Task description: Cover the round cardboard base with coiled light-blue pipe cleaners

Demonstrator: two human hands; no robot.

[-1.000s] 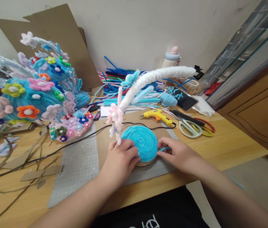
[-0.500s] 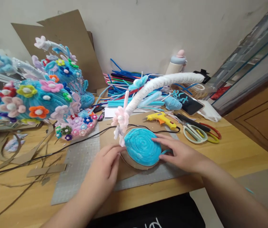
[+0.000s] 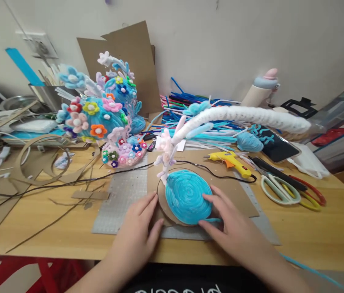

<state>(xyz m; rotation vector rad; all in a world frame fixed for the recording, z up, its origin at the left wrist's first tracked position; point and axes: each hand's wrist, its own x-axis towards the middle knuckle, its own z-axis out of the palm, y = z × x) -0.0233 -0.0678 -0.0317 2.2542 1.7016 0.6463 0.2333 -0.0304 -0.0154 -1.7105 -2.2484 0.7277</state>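
A blue spiral disc of pipe cleaner (image 3: 188, 196) lies on a round cardboard base (image 3: 161, 199) on the grey cutting mat (image 3: 119, 203). My left hand (image 3: 139, 234) rests open at the base's left edge, fingers stretched out flat. My right hand (image 3: 229, 228) lies at the disc's lower right edge, fingers touching the blue rim and a loose blue strand (image 3: 213, 221). A long white fuzzy stem (image 3: 245, 116) with pink flowers (image 3: 165, 152) rises from the disc's far left side and arches to the right.
A yellow glue gun (image 3: 231, 160) with a black cord lies behind the disc. Scissors (image 3: 281, 189) and a phone (image 3: 277, 147) sit at right. A large blue flower ornament (image 3: 98, 118) stands at back left, beside a pile of pipe cleaners (image 3: 187, 103). Cardboard scraps (image 3: 37, 162) litter the left.
The view swung left. My left hand has let go of the disc's top edge and slid to the left rim. My right hand moved round to the lower right edge.
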